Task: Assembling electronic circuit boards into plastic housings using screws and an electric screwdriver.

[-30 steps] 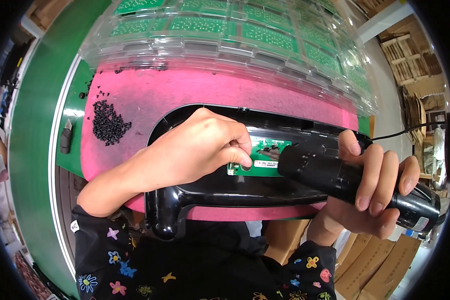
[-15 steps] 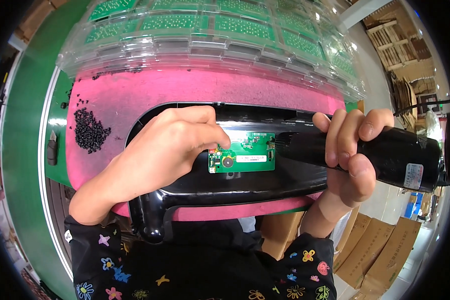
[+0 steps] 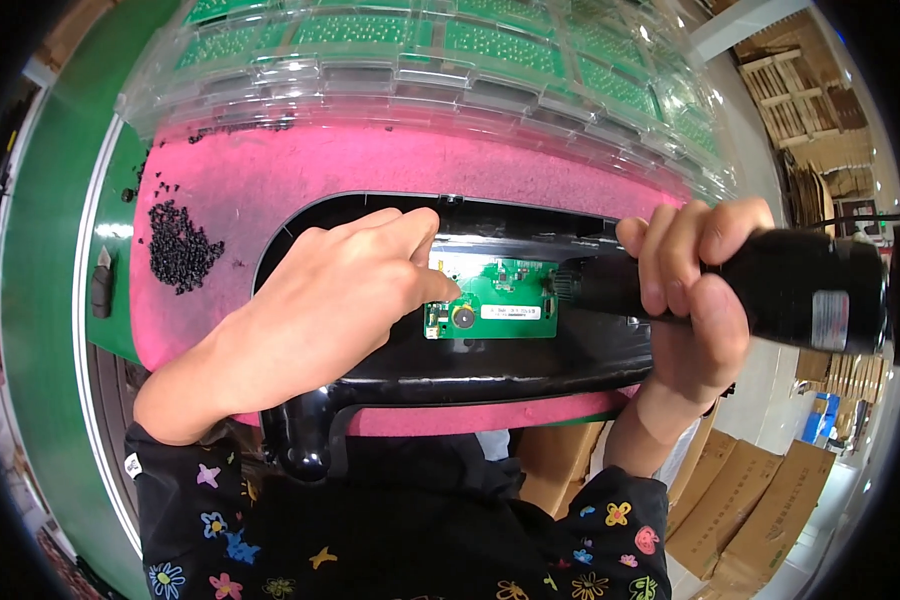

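A green circuit board [image 3: 518,328] lies inside a long black plastic housing [image 3: 490,365] with a rounded left end and a short stem at its lower left. My left hand [image 3: 340,285] reaches over the housing's left part. Its fingers are curled, and a fingertip meets the board's upper left area; anything pinched there is hidden. My right hand [image 3: 692,275] is wrapped round a black electric screwdriver [image 3: 815,290], held nearly level. Its narrow end points left, at the board's right edge; I cannot tell whether the tip touches.
A pink mat [image 3: 340,155] lies under the housing. On its left is a heap of small black screws [image 3: 180,248]. Stacked clear plastic trays [image 3: 390,80] with several green boards stand behind. Cardboard boxes [image 3: 760,510] sit at lower right. A dark pointed tool [image 3: 102,285] lies at left.
The screwdriver has tilted, its rear end rising slightly in view. The housing and board appear shifted slightly up and right. My left fingers stay at the board's left part.
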